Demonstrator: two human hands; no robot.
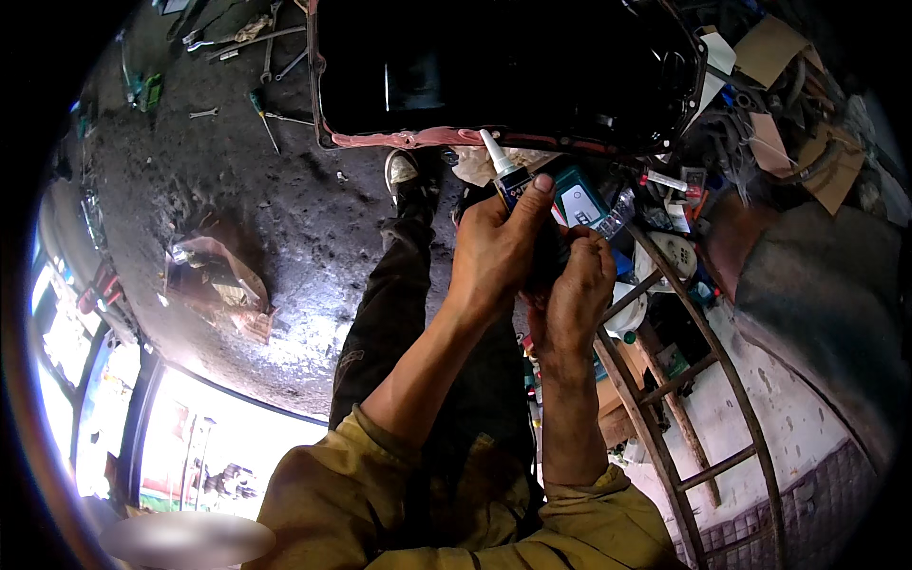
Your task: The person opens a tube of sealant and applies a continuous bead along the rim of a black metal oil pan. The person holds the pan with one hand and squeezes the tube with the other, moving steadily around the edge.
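Note:
My left hand (499,242) is wrapped round a dark sealant tube (514,180), thumb laid along it. The tube's white tapered nozzle (493,150) points up and away, its tip overlapping the near rim of a large black pan (503,57). Reddish-pink sealant (427,139) lies along that rim. Close by on the right, the curled fingers of my right hand (578,285) are closed at the tube's rear end, which is mostly hidden between the hands. Behind the hands there is a green container (576,201) with a pale label.
Wrenches (270,47) and a screwdriver (264,119) lie on the stained floor at the far left. A crumpled paper bag (223,275) sits left of my legs. On the right are a ladder-like wooden frame (703,332), cardboard pieces (774,52) and a cluttered heap of hoses.

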